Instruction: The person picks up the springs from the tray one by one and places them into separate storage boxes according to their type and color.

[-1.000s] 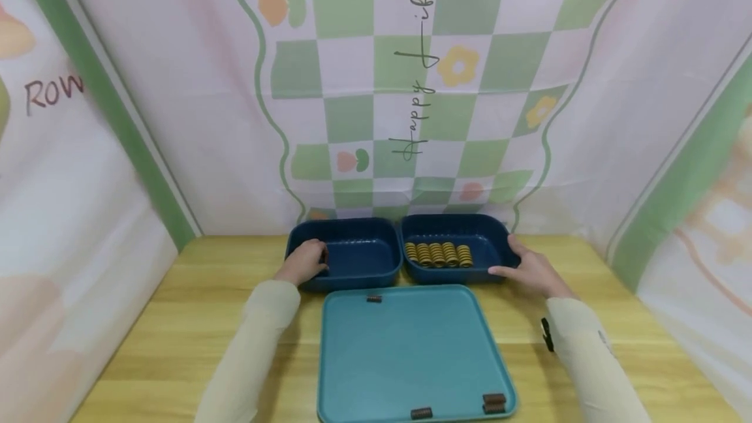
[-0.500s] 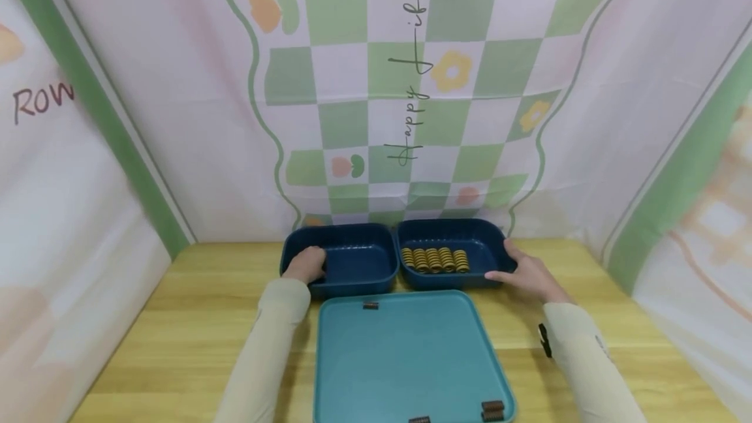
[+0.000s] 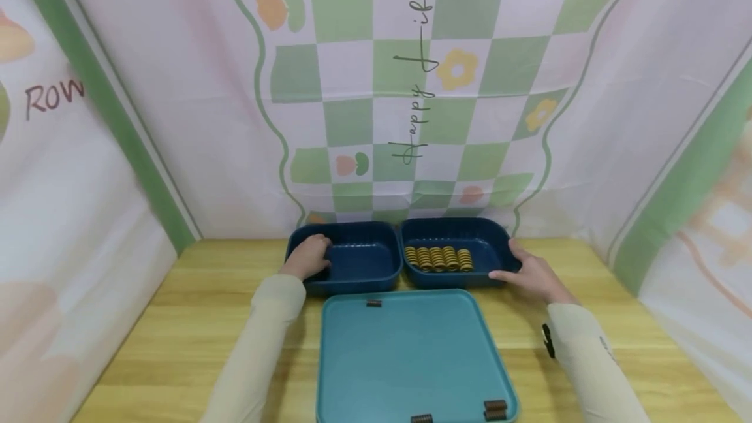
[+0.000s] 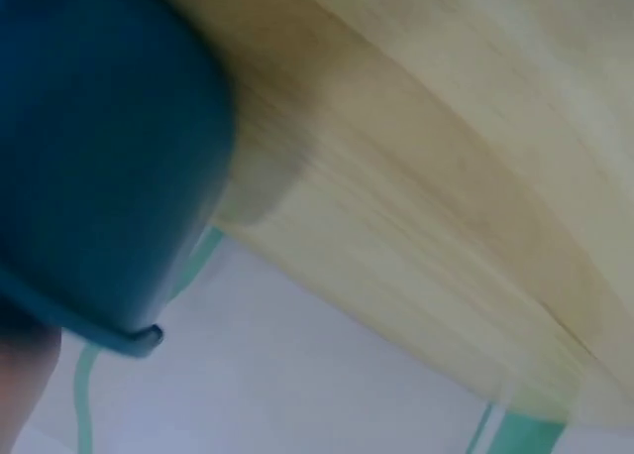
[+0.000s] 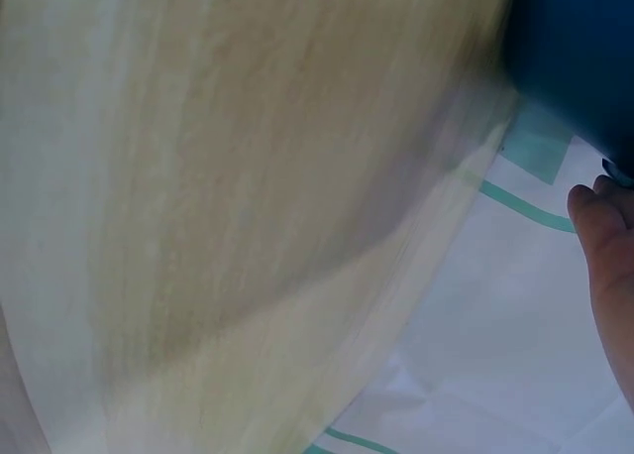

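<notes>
While yellow coils (image 3: pixel 437 259) already sit in the right box (image 3: pixel 452 278), brown coils (image 3: pixel 495 405) on the tray (image 3: pixel 411 351) seem unsorted, right hand (image 3: pixel 531 275) gripping that box, left hand (image 3: pixel 308 258) too hidden to read.

Both forearms, clothed in long cream-coloured sleeves (image 3: pixel 252 344), are being held forward and slanted inward. The bare left hand (image 3: pixel 307 258) is being held back upward, its fingers being bent downward and partly hidden, so that their grip cannot be told. In the left wrist view, only a blurred strip of skin is being shown. The bare right hand (image 3: pixel 533 277) is being angled inward, its thumb (image 3: pixel 504 275) being stretched sideways, well apart from the forward-pointed fingers (image 3: pixel 518 250); in the right wrist view, these are being partly cut off.
</notes>
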`<state>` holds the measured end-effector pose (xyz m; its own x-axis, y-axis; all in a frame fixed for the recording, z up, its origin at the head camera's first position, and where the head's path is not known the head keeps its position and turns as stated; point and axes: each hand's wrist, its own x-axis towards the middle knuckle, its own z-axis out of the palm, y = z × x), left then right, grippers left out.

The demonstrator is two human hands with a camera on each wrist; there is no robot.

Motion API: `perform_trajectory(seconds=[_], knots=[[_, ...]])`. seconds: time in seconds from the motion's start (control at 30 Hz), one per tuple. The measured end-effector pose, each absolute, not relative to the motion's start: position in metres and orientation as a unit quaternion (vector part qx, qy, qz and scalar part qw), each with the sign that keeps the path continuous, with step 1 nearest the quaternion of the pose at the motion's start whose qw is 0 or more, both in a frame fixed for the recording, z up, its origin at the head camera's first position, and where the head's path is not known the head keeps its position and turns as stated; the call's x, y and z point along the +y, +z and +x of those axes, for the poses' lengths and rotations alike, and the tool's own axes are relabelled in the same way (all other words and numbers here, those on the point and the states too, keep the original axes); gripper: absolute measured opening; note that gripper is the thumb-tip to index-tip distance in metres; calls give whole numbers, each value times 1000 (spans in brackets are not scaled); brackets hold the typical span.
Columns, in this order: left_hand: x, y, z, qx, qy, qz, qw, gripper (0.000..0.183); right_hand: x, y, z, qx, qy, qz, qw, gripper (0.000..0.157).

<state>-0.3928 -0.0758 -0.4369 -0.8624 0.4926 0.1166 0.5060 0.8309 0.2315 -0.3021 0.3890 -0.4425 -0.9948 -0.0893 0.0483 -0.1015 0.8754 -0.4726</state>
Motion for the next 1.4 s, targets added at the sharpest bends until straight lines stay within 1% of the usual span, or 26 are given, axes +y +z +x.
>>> perform_trajectory(seconds=[0.13, 0.3, 0.4, 0.5, 0.6, 0.67, 0.77, 0.9, 1.0, 1.13, 1.3, 1.4], knots=[[-77, -426, -383, -933, -189, -300, 58, 29, 390, -443, -301, -967, 249, 48, 14, 110], [-73, -418, -359, -888, -204, -397, 116, 32, 392, -446, -300, -968, 245, 47, 14, 110], [-65, -418, -341, -855, -130, -474, 166, 31, 393, -447, -301, -969, 242, 46, 14, 111], [-52, -422, -326, -807, -18, -547, 223, 25, 392, -447, -302, -969, 242, 46, 15, 112], [-40, -432, -314, -764, 85, -584, 259, 17, 391, -447, -303, -969, 243, 45, 16, 112], [-34, -440, -309, -747, 141, -593, 268, 14, 391, -448, -304, -969, 244, 46, 15, 112], [-26, -452, -305, -726, 211, -594, 277, 16, 391, -449, -303, -968, 244, 47, 14, 112], [-18, -462, -303, -708, 264, -592, 279, 18, 390, -450, -303, -969, 243, 49, 20, 111], [-16, -467, -304, -705, 285, -589, 273, 21, 391, -450, -303, -968, 243, 50, 23, 110], [-16, -471, -306, -704, 305, -578, 278, 23, 391, -449, -303, -968, 243, 49, 24, 110], [-17, -473, -309, -697, 312, -572, 300, 20, 390, -449, -303, -969, 242, 46, 22, 111], [-17, -473, -311, -705, 300, -573, 292, 18, 390, -449, -303, -970, 239, 46, 23, 111]])
